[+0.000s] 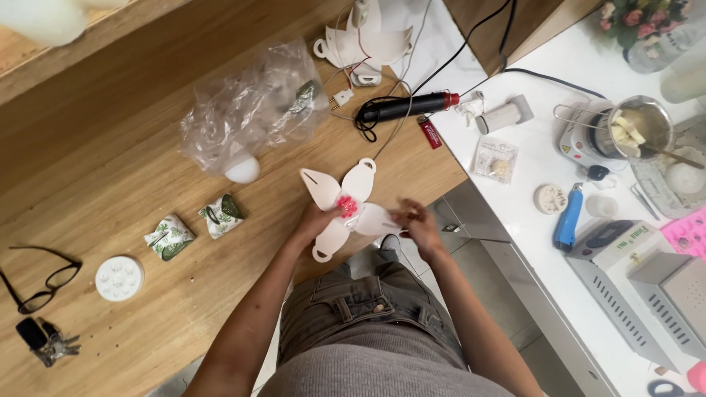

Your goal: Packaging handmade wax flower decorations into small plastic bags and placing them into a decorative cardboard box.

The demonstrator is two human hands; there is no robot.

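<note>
At the table edge: a flat white card cut-out with four petal-shaped flaps (346,202) lies partly over the rim of the light wooden table (110,154), and a small pink ornament (347,205) sits at its centre.
Left hand: the left hand (315,222) is curled, its fingers closed on the flap at about 7 o'clock from the pink centre.
Right hand: the right hand (419,223) pinches the tip of the flap at about 4 o'clock; the fingertips are closed on it.
Handling: I judge the card light and thin, easy to crease; better to hold it near the flap bases, not at the rounded tabs.
Pink centre: it looks small and perhaps fragile, so pressing on it seems unwise.
At 11 o'clock: a crumpled clear plastic bag (250,110) with a white egg-like object (242,170) beside it.
At 9 o'clock: two small folded boxes with green leaf print (195,226).
At 1 o'clock: a black heat tool with red tip (409,106).
</note>
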